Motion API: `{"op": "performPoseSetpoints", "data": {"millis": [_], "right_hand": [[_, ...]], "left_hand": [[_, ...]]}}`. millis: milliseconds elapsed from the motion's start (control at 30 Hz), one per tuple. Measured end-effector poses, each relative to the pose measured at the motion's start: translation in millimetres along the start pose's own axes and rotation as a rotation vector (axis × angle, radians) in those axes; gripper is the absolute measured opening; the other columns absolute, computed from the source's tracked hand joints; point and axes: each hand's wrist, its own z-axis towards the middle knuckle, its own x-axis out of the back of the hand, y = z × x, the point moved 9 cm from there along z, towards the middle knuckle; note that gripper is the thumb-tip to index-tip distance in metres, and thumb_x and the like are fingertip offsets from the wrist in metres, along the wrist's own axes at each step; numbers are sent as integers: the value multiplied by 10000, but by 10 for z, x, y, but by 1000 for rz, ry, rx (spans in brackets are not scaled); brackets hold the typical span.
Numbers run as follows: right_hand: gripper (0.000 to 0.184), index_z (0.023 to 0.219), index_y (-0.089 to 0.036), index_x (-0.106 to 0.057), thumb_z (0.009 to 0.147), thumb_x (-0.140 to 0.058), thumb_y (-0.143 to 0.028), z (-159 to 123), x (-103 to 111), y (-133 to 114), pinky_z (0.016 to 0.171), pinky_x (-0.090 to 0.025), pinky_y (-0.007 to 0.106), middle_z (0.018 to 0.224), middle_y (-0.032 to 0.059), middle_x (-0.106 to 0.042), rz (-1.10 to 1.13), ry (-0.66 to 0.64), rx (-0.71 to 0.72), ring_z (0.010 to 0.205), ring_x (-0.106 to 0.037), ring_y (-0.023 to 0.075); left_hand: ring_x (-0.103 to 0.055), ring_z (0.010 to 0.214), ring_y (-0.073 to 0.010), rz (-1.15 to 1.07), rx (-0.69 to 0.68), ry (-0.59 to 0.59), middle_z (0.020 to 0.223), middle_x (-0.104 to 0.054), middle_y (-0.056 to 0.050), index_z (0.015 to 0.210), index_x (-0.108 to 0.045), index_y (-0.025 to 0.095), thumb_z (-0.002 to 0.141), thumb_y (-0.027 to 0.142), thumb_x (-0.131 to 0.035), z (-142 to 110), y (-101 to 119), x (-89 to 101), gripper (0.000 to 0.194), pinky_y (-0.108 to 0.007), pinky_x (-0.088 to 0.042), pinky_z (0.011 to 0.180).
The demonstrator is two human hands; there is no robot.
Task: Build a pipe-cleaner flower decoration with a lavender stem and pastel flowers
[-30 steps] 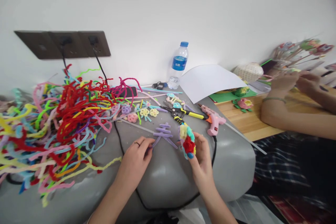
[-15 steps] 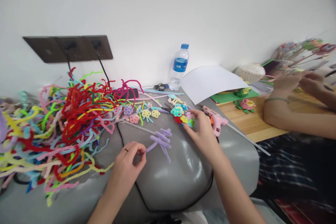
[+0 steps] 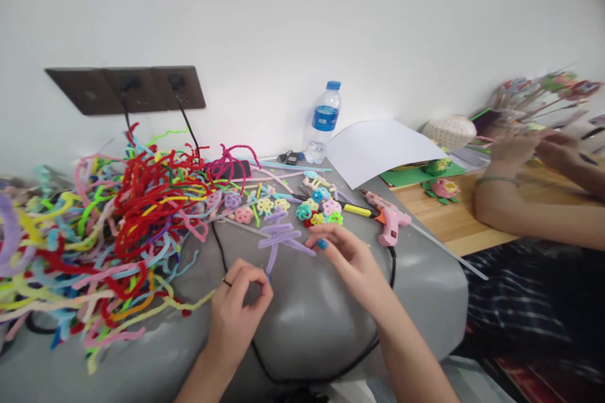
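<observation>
My left hand pinches the lower left leg of a purple pipe-cleaner figure, made of crossed bars and two spread legs. The figure is held tilted up over the grey tabletop. My right hand, fingers loosely bent, is at the end of the figure's right leg; whether it touches is unclear, and no grip shows. Just beyond its fingers lies a cluster of small pipe-cleaner flowers in several colours. More flowers, such as a yellow one, lie behind the figure.
At left is a big heap of pipe cleaners. A pink glue gun, a yellow-and-black cutter, white paper and a water bottle stand or lie beyond my right hand. Another person's arms rest on the wooden table.
My right hand has drawn back from the flower cluster to the purple figure's right leg. My left hand has moved slightly right and turned the figure more upright.
</observation>
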Motion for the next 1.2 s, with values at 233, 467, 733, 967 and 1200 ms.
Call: {"op": "performPoseSetpoints", "data": {"millis": [233, 467, 733, 967, 1200], "right_hand": [[440, 869, -214, -637, 802, -764, -630, -53, -369, 179, 620, -542, 305, 692, 24, -722, 274, -138, -218, 644, -684, 185], [454, 865, -208, -626, 751, -815, -604, -117, -419, 253, 569, -501, 276, 686, 30, -755, 351, -189, -319, 632, -716, 187], [407, 853, -190, -663, 773, -818, -559, -133, -408, 329, 546, -474, 256, 668, 20, -744, 372, -207, -318, 581, -678, 154], [385, 790, -195, -676, 775, -816, -554, -139, -334, 319, 512, -453, 249, 705, 42, -754, 309, -181, -265, 583, -656, 153], [406, 714, -193, -649, 705, -874, -531, -136, -358, 277, 534, -482, 247, 668, -2, -658, 291, -174, -246, 560, -585, 130]], "left_hand": [[-604, 633, -109, 4, 5, 17, 697, -574, 45, 787, -522, 236, 861, 11, -522, -6, 71, -103, 236, -208, -509, 638], [-598, 632, -107, -18, -12, -15, 710, -564, 36, 797, -532, 232, 885, 3, -520, -28, 104, -165, 246, -201, -495, 623], [-611, 671, -109, -69, -7, -104, 739, -574, 31, 841, -562, 226, 889, 7, -525, -69, 74, -224, 228, -195, -504, 663], [-647, 712, -129, -339, 269, -62, 802, -665, 5, 882, -625, 219, 864, 122, -631, -22, -282, -149, 99, -211, -535, 670], [-635, 685, -130, -641, 587, -114, 767, -673, -9, 843, -676, 183, 793, 249, -734, -19, -508, -363, 101, -211, -535, 651]]}}
